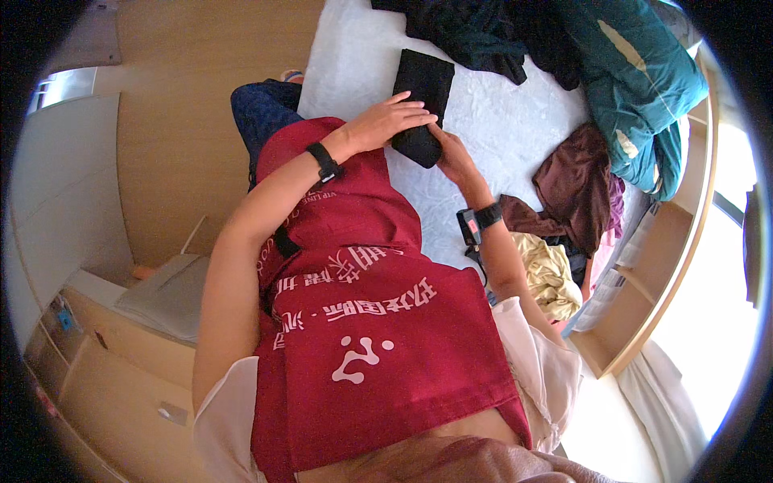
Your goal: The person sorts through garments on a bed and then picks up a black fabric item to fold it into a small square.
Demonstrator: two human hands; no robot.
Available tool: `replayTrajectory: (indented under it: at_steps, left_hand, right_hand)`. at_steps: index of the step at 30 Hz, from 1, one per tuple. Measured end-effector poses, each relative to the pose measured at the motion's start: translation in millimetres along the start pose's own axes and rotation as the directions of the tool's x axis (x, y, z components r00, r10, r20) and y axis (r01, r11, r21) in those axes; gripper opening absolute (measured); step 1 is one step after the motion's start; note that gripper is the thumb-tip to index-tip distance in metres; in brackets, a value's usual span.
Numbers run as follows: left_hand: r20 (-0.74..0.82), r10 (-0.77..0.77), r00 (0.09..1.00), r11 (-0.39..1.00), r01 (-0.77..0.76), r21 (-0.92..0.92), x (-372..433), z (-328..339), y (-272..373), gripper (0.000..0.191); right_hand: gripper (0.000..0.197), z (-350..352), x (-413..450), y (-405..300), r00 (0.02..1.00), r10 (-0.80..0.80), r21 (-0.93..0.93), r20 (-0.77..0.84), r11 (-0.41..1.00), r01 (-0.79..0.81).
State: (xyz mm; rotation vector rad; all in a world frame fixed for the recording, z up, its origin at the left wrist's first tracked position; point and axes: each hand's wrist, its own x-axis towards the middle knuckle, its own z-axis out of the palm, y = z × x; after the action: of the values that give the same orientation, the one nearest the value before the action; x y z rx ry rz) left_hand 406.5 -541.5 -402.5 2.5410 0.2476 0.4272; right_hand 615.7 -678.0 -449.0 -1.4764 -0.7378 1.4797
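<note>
A folded black cloth (423, 81), perhaps a garment, lies lengthwise on a pale, plush bed cover (489, 130). Its near end (418, 148) is rounded and reaches toward my lap. My left hand (395, 121) rests palm down across the middle of it, fingers slightly spread; the thumb is hidden. At the cloth's right edge, my right hand (454, 154) pinches the fabric, thumb side uppermost, with the other fingers partly out of sight. The fingertips of both hands meet near that edge. A black band is around each wrist.
Dark clothes (477, 36) lie beyond the cloth, beside a teal quilt (640, 90). A brown garment (574, 181) and a cream satin cloth (546, 275) are heaped at right. Wooden shelving (658, 259) edges the bed by a bright window. Wooden floor (193, 90) stretches left.
</note>
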Motion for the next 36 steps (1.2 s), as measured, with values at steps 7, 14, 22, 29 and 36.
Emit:
replayTrajectory:
  at_steps: [7,14,22,29,36]
  left_hand:
    - [-0.014,-0.167,0.986,0.879,0.143,-0.456,0.2,-0.3,-17.2,0.054]
    - [-0.057,-0.439,0.897,0.752,0.331,-0.570,15.8,4.0,-26.7,0.043]
    - [-0.115,-0.627,0.771,0.738,0.539,-0.406,38.3,30.3,-50.8,0.065]
    - [-0.106,-0.755,0.647,0.648,0.710,-0.277,54.6,33.4,-52.8,0.078]
    - [-0.165,-0.820,0.548,0.572,0.775,-0.269,59.7,42.0,-42.6,0.078]
  right_hand:
    - [0.032,-39.0,12.6,-105.8,0.950,-0.310,-0.316,-0.028,0.905,0.286]
    - [0.031,-3.5,65.5,-90.0,0.930,-0.266,-0.364,0.254,0.865,0.346]
    - [0.050,-20.8,53.5,-53.7,0.995,-0.053,0.171,-0.088,0.983,0.068]
    - [0.058,-2.0,60.8,-66.9,0.959,-0.109,-0.223,-0.261,0.973,0.050]
    - [0.056,4.0,70.6,-56.5,0.880,-0.340,-0.585,-0.331,0.806,0.091]
